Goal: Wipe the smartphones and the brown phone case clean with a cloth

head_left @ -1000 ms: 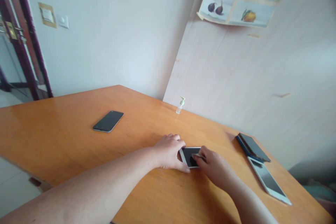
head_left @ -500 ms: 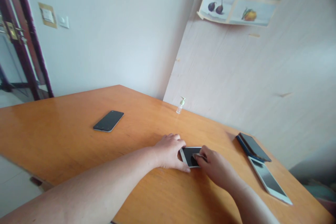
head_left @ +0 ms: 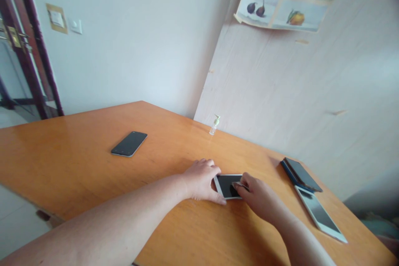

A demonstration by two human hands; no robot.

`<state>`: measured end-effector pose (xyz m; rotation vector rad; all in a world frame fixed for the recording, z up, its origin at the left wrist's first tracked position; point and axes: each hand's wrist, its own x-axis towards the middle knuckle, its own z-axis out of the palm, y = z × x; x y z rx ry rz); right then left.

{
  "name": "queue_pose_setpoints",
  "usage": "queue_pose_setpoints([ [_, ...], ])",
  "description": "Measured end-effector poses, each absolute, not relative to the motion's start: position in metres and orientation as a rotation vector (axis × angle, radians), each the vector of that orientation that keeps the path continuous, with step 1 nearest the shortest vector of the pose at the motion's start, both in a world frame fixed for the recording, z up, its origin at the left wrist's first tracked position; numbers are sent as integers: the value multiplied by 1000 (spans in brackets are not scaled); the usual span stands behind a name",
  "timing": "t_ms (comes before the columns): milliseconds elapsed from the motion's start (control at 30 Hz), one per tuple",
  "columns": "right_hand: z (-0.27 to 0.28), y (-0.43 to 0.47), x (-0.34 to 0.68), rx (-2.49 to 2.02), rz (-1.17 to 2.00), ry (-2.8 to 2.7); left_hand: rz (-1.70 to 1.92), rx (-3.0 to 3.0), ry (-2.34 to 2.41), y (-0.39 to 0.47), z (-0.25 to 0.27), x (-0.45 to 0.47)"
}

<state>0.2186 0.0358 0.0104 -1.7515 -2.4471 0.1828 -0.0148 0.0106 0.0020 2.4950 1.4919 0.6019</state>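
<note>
A white-framed smartphone with a dark screen lies face up on the wooden table. My left hand grips its left end, thumb at the near edge and fingers at the far edge. Over the right part of the screen, my right hand is closed on a small pale cloth, pressed to the glass. Most of this cloth is hidden by the fingers, and the phone's right end is covered by the hand.
Another dark phone lies to the left on the table. A clear pump bottle stands at the back edge by the wall. On the right are a dark device on a blue case and a white tablet-like device.
My right hand has slid slightly to the right across the screen with the cloth, baring a little more of the glass. My left hand and the phone stay in place.
</note>
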Motion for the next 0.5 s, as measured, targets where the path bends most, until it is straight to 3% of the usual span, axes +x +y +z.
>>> queue_pose_setpoints([
  [267, 17, 44, 235, -2018, 8, -2336, 600, 2463, 1488, 9, 3, -16],
  [500, 13, 24, 207, -1714, 133, -2501, 588, 2489, 1500, 10, 3, -15],
])
